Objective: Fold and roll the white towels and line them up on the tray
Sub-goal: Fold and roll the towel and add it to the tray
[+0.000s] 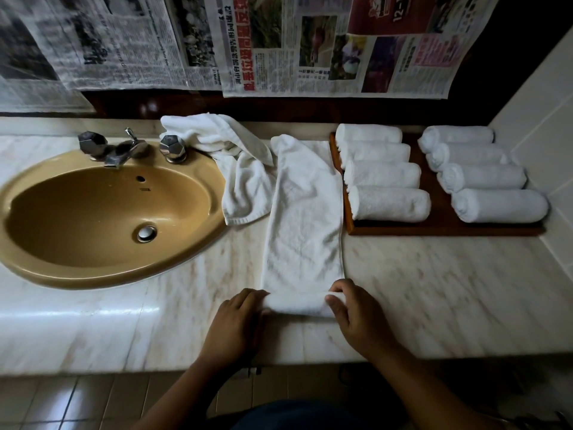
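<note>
A person's left hand [238, 321] and right hand [353, 315] curl around the started roll of a long folded white terry towel [304, 218] on the pale marble counter [434, 290]. It is probably best rolled away tightly, with both ends kept level.

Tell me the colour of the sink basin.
The sink basin is mustard tan, seen in the head view.

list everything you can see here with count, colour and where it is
counter: 1, pale marble, across the view
sink: 1, tan, set in the counter, left
tap: 1, chrome, two knobs, behind the sink
tray: 1, brown wood, right end of the counter
rolled towels: 8, white, on the tray in two rows of four
folded towel: 1, white, mid counter, near end rolled up
loose towels: count unclear, white, heaped beside the tap
newspaper sheets: several, on the wall
left hand: grips the roll's left end
right hand: grips the roll's right end
</note>
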Available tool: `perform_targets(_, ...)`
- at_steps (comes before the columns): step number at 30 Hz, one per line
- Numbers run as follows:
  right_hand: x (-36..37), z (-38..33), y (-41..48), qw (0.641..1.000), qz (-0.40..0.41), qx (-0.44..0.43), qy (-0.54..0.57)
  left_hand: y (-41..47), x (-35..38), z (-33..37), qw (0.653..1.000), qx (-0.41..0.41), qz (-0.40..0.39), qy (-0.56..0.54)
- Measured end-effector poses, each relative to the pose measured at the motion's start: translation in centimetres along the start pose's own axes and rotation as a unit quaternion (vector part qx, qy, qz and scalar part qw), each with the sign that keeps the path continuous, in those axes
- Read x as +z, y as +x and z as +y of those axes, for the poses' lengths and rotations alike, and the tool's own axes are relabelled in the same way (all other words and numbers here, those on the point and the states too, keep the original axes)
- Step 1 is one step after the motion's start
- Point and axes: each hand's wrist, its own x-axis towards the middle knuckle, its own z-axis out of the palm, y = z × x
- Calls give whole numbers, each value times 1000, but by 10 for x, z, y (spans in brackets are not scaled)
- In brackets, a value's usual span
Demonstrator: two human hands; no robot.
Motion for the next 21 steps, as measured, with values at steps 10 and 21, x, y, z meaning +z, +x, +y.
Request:
perform_targets(10,3,3,-18,999,14,-44,-12,12,-3,0,1000,22,19,11)
perform_targets(21,5,6,-9,997,46,-17,-58,44,-9,12,987,-101,-105,64)
